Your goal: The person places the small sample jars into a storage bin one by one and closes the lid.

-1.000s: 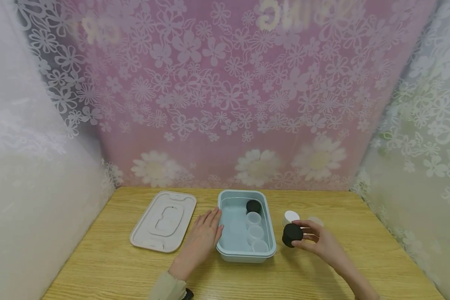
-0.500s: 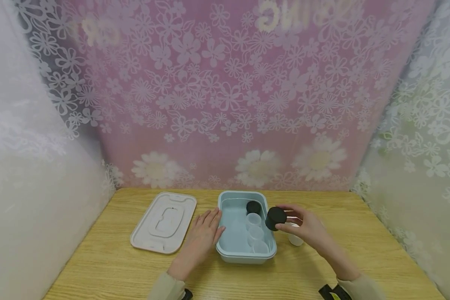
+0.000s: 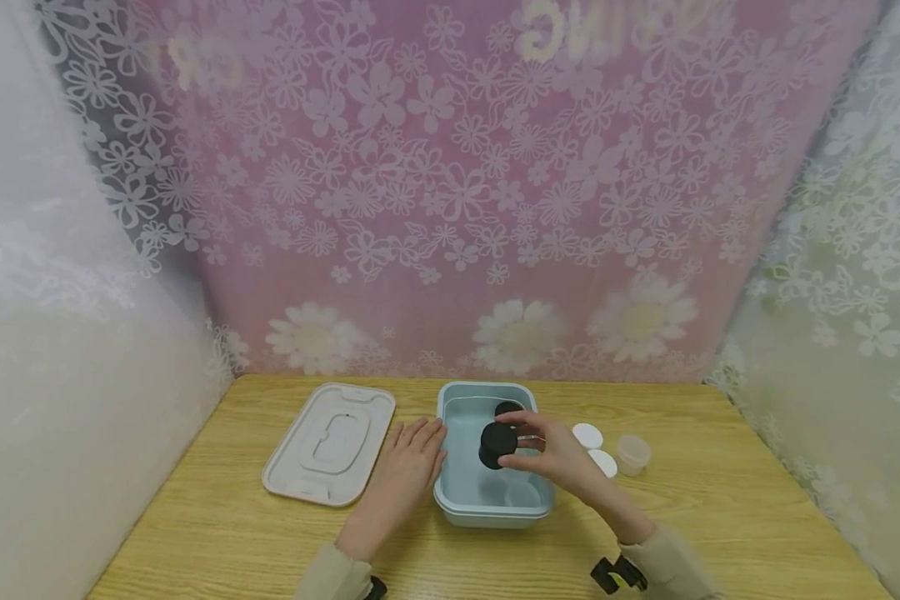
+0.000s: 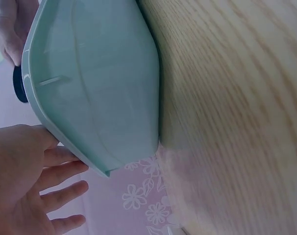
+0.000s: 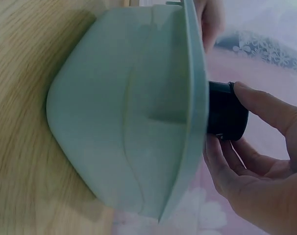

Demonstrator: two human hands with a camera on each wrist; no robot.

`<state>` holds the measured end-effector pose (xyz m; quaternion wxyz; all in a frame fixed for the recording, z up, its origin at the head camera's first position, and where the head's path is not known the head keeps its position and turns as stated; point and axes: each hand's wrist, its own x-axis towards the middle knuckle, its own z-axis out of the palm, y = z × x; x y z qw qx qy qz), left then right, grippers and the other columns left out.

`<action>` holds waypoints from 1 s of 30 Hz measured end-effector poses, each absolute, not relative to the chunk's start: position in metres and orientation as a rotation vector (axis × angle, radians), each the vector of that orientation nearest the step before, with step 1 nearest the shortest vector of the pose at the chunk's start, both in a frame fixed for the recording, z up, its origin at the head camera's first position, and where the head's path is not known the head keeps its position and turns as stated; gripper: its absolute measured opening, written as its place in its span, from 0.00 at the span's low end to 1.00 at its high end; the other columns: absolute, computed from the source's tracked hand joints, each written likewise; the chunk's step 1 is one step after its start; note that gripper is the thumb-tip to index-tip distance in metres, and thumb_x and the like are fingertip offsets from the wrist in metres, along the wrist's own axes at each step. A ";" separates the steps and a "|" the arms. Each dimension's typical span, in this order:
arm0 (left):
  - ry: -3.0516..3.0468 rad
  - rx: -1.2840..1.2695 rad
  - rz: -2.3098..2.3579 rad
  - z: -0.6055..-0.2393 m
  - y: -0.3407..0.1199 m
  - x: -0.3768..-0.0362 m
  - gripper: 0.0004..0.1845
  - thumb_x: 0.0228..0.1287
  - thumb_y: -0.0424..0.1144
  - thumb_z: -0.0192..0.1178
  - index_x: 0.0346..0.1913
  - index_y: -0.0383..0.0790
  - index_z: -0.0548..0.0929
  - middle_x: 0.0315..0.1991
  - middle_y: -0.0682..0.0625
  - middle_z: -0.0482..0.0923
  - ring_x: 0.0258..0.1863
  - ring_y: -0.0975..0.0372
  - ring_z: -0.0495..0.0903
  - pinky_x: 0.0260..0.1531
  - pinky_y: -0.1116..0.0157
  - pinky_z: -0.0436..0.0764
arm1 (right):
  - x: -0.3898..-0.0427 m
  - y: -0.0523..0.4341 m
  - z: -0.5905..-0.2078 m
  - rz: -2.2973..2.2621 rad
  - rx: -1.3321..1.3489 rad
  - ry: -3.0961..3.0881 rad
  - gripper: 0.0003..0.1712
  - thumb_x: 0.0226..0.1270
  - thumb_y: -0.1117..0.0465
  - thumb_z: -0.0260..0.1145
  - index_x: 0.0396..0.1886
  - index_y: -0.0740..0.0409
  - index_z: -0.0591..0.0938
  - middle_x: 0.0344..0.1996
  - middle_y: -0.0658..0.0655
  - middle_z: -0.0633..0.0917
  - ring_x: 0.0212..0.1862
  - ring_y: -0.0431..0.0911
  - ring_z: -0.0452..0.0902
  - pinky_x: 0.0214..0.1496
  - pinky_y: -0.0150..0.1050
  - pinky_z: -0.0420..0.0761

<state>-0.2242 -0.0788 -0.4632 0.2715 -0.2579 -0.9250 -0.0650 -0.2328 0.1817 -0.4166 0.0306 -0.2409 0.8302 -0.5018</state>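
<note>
My right hand (image 3: 558, 457) pinches a small black round jar (image 3: 498, 446) between thumb and fingers, over the light blue plastic bin (image 3: 492, 507). In the right wrist view the jar (image 5: 228, 111) shows just past the bin's rim, its lower part hidden. Behind my right fingers, a second black jar (image 3: 507, 407) sits inside the bin. A translucent cup (image 3: 523, 494) is near the bin's front; my right hand hides what lies between. At the bin's left rim rests my left hand (image 3: 408, 462), its fingers extended, as the left wrist view of that hand (image 4: 26, 178) also shows.
Flat on the table left of the bin lies a pale lid (image 3: 330, 446). To the bin's right stand two white round pieces, one farther back (image 3: 587, 435) and one nearer (image 3: 604, 463), beside a translucent cup (image 3: 633, 455). A flowered curtain (image 3: 450, 208) closes off the back.
My right hand has carried the black jar leftward from the table beside the bin to over the bin. The left hand has stayed at the rim.
</note>
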 end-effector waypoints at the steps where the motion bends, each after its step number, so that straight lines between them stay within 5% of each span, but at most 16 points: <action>1: -2.479 -0.695 -0.169 -0.464 -0.079 -0.224 0.20 0.73 0.44 0.62 0.62 0.39 0.82 0.61 0.47 0.81 0.63 0.51 0.77 0.65 0.46 0.75 | -0.234 0.178 -0.418 -1.536 -0.763 2.554 0.34 0.61 0.60 0.77 0.65 0.64 0.77 0.60 0.66 0.79 0.58 0.62 0.80 0.61 0.47 0.82; 20: -2.501 -0.675 -0.167 -0.464 -0.078 -0.225 0.19 0.74 0.43 0.60 0.63 0.39 0.82 0.62 0.47 0.80 0.64 0.52 0.77 0.66 0.49 0.74 | -0.253 0.144 -0.435 -1.191 -1.064 2.447 0.30 0.54 0.74 0.77 0.58 0.70 0.80 0.54 0.67 0.82 0.56 0.63 0.82 0.56 0.45 0.86; 30: -2.512 -0.690 -0.189 -0.463 -0.078 -0.224 0.20 0.75 0.43 0.60 0.63 0.38 0.81 0.62 0.46 0.80 0.64 0.51 0.77 0.65 0.48 0.75 | -0.255 0.143 -0.434 -0.958 -1.089 2.304 0.28 0.59 0.78 0.71 0.60 0.66 0.80 0.57 0.61 0.83 0.57 0.57 0.82 0.58 0.34 0.83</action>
